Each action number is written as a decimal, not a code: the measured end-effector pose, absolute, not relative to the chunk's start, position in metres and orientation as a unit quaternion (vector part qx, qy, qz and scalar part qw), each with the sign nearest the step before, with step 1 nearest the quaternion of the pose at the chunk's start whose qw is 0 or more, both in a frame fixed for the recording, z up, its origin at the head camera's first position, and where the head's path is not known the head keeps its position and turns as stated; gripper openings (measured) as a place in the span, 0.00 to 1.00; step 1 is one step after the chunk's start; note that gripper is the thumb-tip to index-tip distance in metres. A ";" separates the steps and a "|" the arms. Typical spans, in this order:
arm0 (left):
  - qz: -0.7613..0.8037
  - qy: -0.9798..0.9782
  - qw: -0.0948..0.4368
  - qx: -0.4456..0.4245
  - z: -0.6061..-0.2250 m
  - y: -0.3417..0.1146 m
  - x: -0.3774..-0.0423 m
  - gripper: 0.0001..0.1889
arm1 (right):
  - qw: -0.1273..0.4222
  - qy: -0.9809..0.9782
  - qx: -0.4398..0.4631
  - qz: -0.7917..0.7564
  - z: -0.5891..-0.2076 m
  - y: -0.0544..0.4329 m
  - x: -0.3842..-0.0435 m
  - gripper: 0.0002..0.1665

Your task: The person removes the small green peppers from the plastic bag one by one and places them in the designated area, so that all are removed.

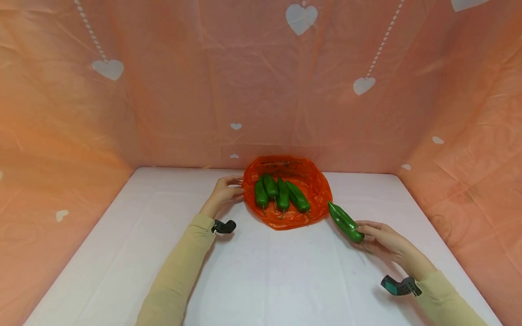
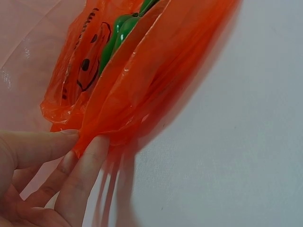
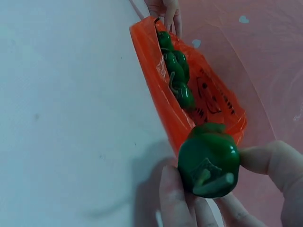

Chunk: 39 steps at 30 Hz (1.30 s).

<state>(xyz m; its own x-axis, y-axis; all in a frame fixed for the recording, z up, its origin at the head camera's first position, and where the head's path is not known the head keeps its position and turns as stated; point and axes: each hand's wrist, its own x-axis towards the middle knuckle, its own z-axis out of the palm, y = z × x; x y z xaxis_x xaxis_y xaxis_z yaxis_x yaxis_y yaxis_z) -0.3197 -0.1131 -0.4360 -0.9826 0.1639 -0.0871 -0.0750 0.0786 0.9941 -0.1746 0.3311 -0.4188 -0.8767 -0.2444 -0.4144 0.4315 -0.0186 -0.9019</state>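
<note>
A red plastic bag (image 1: 285,222) lies with its mouth spread wide near the back of the table. Several green peppers (image 1: 283,194) rest side by side inside it. At the bag's left edge, my left hand (image 1: 226,190) pinches the rim between thumb and fingers, as the left wrist view shows. My right hand (image 1: 383,242) holds one more green pepper (image 1: 344,221) by its stem end, just right of the bag. That pepper's tip points toward the bag's right rim and looks close to it. In the right wrist view its stem (image 3: 213,182) faces the camera.
A white cloth (image 1: 265,276) covers the table. Orange-pink sheets (image 1: 261,90) printed with white hearts hang behind it and on both sides. Each wrist carries a small dark camera (image 1: 224,226). Dark printed marks (image 2: 85,64) show on the bag's inside.
</note>
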 end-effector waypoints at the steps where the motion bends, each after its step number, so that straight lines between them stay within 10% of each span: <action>1: 0.678 0.729 0.089 0.027 -0.436 -0.113 -0.320 0.24 | 0.238 0.661 0.074 -0.708 -0.419 0.332 -0.174 0.26; 17: 0.671 0.736 0.088 0.028 -0.436 -0.112 -0.322 0.24 | 0.254 0.652 0.068 -0.711 -0.425 0.345 -0.164 0.16; 39: 0.673 0.734 0.089 0.022 -0.436 -0.113 -0.321 0.25 | 0.265 0.791 0.027 -0.550 -0.418 0.332 -0.160 0.30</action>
<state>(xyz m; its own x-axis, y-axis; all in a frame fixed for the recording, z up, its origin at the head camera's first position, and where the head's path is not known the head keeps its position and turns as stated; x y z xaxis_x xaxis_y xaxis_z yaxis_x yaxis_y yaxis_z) -0.3212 -0.1128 -0.4357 -0.9833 0.1510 -0.1013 -0.0878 0.0939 0.9917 -0.1602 0.3323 -0.4181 -0.8577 -0.2487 -0.4500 0.3352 0.3933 -0.8562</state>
